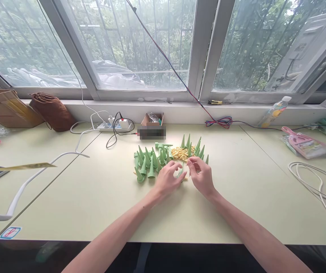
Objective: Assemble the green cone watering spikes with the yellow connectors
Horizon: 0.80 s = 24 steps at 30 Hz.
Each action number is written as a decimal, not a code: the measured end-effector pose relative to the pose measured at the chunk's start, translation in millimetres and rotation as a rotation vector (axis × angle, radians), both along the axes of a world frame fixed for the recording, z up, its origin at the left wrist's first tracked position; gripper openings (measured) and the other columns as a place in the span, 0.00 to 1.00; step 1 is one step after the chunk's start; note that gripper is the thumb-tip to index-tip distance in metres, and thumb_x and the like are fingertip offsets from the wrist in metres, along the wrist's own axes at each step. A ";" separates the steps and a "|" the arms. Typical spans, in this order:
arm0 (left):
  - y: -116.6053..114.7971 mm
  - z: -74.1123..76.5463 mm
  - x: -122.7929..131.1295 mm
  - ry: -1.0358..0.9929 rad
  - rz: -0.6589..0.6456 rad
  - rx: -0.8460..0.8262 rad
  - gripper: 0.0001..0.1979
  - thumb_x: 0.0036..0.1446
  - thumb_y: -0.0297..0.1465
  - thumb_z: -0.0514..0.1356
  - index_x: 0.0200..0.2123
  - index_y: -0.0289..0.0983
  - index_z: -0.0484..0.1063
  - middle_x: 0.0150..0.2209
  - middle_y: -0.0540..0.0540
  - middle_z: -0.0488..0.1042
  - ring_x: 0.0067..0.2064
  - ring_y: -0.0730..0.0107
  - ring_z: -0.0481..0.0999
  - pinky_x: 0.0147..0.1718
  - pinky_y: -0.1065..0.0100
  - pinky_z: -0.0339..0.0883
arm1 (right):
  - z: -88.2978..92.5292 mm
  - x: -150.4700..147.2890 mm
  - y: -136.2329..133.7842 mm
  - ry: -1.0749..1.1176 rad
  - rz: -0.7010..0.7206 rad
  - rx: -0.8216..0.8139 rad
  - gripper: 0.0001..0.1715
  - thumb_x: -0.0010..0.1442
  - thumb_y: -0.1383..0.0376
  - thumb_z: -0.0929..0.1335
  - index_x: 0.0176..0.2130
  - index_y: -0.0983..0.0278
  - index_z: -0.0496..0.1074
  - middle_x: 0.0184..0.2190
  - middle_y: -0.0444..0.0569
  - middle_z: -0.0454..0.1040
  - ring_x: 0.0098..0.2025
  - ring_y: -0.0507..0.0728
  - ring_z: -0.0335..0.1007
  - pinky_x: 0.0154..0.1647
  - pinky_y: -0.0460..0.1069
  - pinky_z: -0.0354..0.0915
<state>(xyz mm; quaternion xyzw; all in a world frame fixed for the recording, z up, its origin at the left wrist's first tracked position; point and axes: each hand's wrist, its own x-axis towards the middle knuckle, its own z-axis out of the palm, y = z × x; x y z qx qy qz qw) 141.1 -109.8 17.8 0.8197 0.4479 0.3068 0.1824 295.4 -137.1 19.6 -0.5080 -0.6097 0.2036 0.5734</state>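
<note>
Both bare hands meet near the middle of a pale yellow-green surface (94,197), between and just on the near side of two groups of green plastic cones with pointed tips. The left hand (168,178) is beside the larger left group of green cones (151,170), most of them upright on ribbed bases, a few lying on their sides. Its thumb and forefinger stand apart, with a blurred pale green piece (180,170) in the gap; I cannot tell whether the grip is clamped on it. The right hand (201,177) faces it, thumb and forefinger curled close, but whether its grip pinches anything is too small to tell. A loose heap of small yellow pieces (180,153) lies just beyond the hands, between the left group and the smaller right group of upright green cones (198,147). One separate yellow piece (184,179) lies near the left thumb. Farther back stand a dark box with a pixelated face (151,132) and, behind it, a small open cardboard box (153,119). Left of these sits a white power strip (106,127); to the far right lie a coil of red and blue wire (219,122) and a pink dustpan (304,142).
</note>
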 end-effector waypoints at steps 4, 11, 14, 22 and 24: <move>-0.7 0.4 0.1 0.064 0.007 -0.023 0.12 0.61 0.41 0.57 0.35 0.39 0.72 0.34 0.48 0.70 0.27 0.72 0.68 0.27 0.70 0.60 | -0.1 0.0 0.1 -0.014 -0.002 -0.002 0.10 0.67 0.58 0.64 0.38 0.62 0.70 0.30 0.47 0.73 0.25 0.52 0.68 0.26 0.47 0.68; -1.4 0.9 -0.7 0.079 -0.040 -0.032 0.13 0.62 0.39 0.56 0.46 0.42 0.73 0.31 0.50 0.70 0.27 0.70 0.69 0.27 0.70 0.60 | -0.7 -0.7 0.1 -0.026 0.007 -0.011 0.11 0.67 0.58 0.64 0.38 0.62 0.70 0.32 0.48 0.74 0.26 0.53 0.69 0.27 0.48 0.69; -1.1 0.1 -0.9 0.074 -0.067 -0.017 0.15 0.62 0.38 0.56 0.50 0.43 0.72 0.31 0.49 0.71 0.28 0.70 0.69 0.28 0.70 0.61 | -0.7 -0.9 -0.2 -0.031 0.004 -0.001 0.11 0.67 0.58 0.64 0.38 0.62 0.70 0.32 0.48 0.74 0.27 0.53 0.70 0.28 0.48 0.69; -0.4 -1.5 -1.7 0.087 -0.127 0.007 0.14 0.61 0.35 0.56 0.48 0.42 0.74 0.30 0.49 0.69 0.27 0.70 0.69 0.28 0.69 0.61 | -0.4 -1.1 -0.2 -0.027 0.011 -0.010 0.11 0.67 0.58 0.64 0.39 0.62 0.70 0.32 0.48 0.74 0.29 0.54 0.72 0.29 0.49 0.70; -0.6 -2.0 -1.8 0.083 -0.146 0.009 0.13 0.61 0.34 0.56 0.47 0.42 0.74 0.31 0.49 0.69 0.28 0.70 0.70 0.30 0.69 0.63 | -0.2 -1.1 -0.2 -0.028 0.011 -0.010 0.11 0.67 0.58 0.64 0.39 0.62 0.70 0.32 0.48 0.74 0.28 0.54 0.72 0.29 0.49 0.70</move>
